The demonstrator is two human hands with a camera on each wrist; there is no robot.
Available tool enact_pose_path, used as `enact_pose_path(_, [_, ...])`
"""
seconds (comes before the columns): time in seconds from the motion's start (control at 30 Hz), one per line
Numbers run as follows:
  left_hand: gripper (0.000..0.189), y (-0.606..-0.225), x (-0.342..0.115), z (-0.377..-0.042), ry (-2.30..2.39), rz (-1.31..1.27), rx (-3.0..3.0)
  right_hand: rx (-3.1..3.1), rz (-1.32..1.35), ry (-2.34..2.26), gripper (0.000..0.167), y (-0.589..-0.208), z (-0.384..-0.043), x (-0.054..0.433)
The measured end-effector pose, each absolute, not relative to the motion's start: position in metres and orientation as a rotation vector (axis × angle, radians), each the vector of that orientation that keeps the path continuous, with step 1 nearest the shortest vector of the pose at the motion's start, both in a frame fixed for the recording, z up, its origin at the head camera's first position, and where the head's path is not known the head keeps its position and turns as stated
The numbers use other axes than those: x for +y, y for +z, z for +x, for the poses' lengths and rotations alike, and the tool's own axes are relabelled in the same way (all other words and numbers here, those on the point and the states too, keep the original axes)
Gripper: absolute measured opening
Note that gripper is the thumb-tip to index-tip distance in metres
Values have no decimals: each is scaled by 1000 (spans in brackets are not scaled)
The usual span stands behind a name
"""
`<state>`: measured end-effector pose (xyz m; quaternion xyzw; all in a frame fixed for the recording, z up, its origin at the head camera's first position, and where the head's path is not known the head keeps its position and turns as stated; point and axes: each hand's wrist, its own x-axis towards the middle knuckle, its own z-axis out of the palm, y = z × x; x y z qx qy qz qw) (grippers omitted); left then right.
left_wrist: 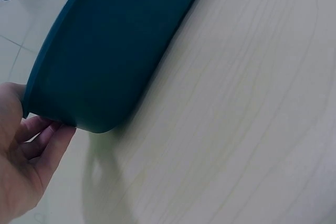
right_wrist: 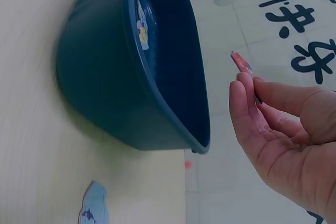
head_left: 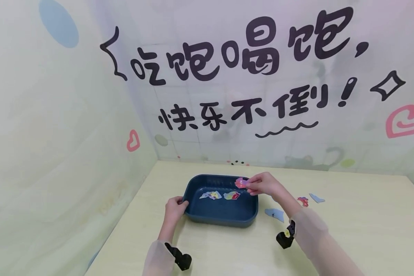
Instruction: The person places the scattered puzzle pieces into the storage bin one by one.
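Observation:
A dark blue rectangular tub (head_left: 220, 221) with rounded corners stands on the table. At its left end my left hand (head_left: 174, 210) grips the rim, thumb at the edge and fingers against the outer wall (left_wrist: 115, 40). My right hand (head_left: 265, 184) pinches a small pink and red printed piece (head_left: 240, 183) between thumb and fingers, over the tub's back right corner. In the right wrist view this thin piece (right_wrist: 241, 62) appears nearly edge-on. Inside the tub lie a white, purple and yellow piece (head_left: 211, 195) and a green and red piece (head_left: 232, 196), apart from each other.
Right of the tub, a light blue piece (head_left: 275, 214) lies on the pale table (head_left: 227, 253). Farther right are a red printed piece (head_left: 303, 201), partly behind my right forearm, and another light blue piece (head_left: 317, 198). A lettered wall covering (head_left: 207, 149) rises behind the table.

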<state>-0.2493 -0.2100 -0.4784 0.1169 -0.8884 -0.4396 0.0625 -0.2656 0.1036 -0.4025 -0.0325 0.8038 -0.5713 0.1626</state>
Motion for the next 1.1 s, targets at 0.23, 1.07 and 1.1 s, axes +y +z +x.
enact_pose_path(0.23, [31, -479, -210, -250, -1329, 350, -2698, 2295, -109, -1589, 26, -405, -270, 88])
enact_pose_path(1.07, [26, -478, -209, -246, -1362, 357, -2674, 2242, -182, -1409, 23, -410, -285, 37])
enact_pose_path(1.1, [26, -478, -209, -247, -1369, 361, -2670, 2243, -176, -1400, 24, -409, -286, 35])
